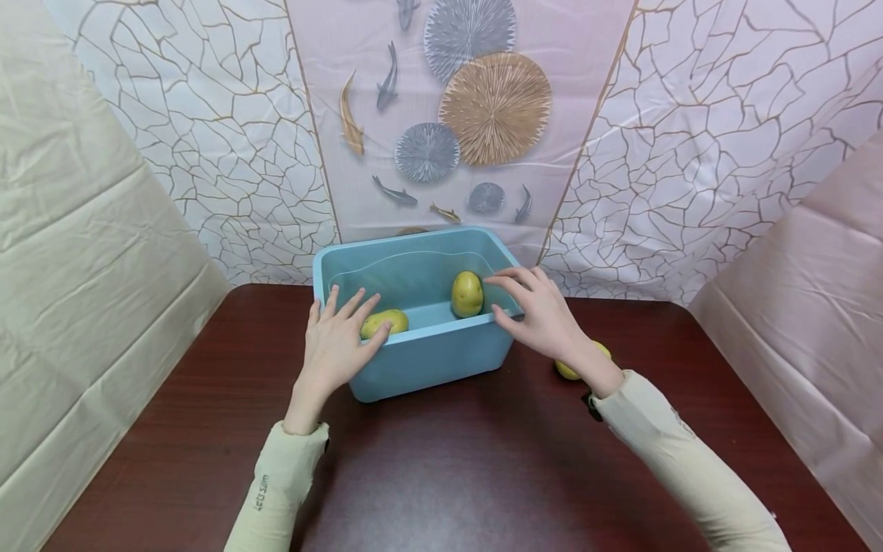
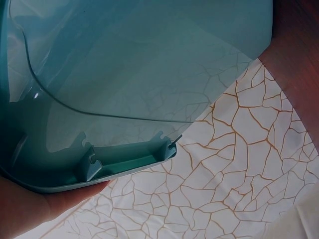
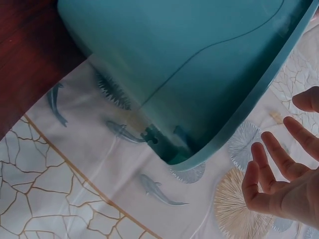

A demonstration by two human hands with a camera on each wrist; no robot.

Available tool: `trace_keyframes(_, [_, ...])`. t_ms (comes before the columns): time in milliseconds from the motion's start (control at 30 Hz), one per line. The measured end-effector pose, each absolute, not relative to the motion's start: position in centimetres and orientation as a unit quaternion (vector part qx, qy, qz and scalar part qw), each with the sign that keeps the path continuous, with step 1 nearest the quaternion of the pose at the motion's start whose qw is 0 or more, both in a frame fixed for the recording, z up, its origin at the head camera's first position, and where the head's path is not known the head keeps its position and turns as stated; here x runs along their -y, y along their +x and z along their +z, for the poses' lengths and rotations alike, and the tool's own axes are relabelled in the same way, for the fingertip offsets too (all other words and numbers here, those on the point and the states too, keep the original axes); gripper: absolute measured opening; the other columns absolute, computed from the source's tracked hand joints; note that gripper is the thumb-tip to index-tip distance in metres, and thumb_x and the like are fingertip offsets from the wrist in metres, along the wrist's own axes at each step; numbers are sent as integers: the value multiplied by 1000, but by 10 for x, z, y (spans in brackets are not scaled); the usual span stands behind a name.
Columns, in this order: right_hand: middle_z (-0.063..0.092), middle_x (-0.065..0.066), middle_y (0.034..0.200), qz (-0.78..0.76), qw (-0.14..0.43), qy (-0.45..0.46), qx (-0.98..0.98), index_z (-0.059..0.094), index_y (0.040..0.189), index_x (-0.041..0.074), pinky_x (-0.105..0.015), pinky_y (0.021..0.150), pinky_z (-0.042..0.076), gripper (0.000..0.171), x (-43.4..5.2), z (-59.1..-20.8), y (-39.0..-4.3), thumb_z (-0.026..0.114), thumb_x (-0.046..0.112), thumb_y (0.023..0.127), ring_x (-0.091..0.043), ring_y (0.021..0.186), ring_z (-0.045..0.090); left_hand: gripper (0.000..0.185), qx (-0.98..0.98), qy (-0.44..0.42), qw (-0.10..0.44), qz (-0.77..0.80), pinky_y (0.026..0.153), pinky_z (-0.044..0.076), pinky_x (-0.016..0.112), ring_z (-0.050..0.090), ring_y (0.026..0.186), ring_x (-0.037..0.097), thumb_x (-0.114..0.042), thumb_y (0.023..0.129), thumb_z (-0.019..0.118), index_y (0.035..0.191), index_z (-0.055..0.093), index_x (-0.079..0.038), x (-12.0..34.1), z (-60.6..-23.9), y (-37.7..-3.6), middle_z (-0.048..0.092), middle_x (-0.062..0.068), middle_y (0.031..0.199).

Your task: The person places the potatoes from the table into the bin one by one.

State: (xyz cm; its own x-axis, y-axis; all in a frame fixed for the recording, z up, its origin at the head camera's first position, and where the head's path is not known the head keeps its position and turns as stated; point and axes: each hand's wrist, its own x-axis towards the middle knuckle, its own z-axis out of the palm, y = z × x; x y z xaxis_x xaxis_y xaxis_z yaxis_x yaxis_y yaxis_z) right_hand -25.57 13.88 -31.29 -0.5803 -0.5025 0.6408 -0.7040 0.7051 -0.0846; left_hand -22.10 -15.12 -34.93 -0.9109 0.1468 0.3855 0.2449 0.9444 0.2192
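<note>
A light blue plastic bin (image 1: 428, 360) stands on the table, one mango-like yellow-green fruit (image 1: 467, 294) at its inner right and another (image 1: 395, 320) at the front left. My left hand (image 1: 334, 341) rests at the bin's left front corner, fingers spread, thumb near the left fruit and partly covering it. In the left wrist view part of this hand (image 2: 45, 204) lies along the bin's rim. Over the right end hovers my right hand (image 1: 534, 310), fingers loosely bent and apart; the right wrist view shows those fingers (image 3: 284, 162) holding nothing, beside the rim.
A third yellow fruit (image 1: 569, 372) lies on the dark red-brown table (image 1: 441, 475), right of the bin, partly hidden by my right forearm. Patterned cloth (image 1: 241, 153) hangs behind the bin, and plain pale cloth (image 1: 83, 291) walls both sides.
</note>
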Motion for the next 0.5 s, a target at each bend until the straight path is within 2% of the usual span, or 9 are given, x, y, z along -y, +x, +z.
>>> trace_keyframes(500, [58,-8,108,180,323,364,855,62,109,11,-35,70,37,32,-159,-327,-246,61,14,77,-22,84,47,56,968,-102,184,-137,107,13,56,17,136,37,-54,87,37,135,41,-25,152,-350,-221,40,4,141])
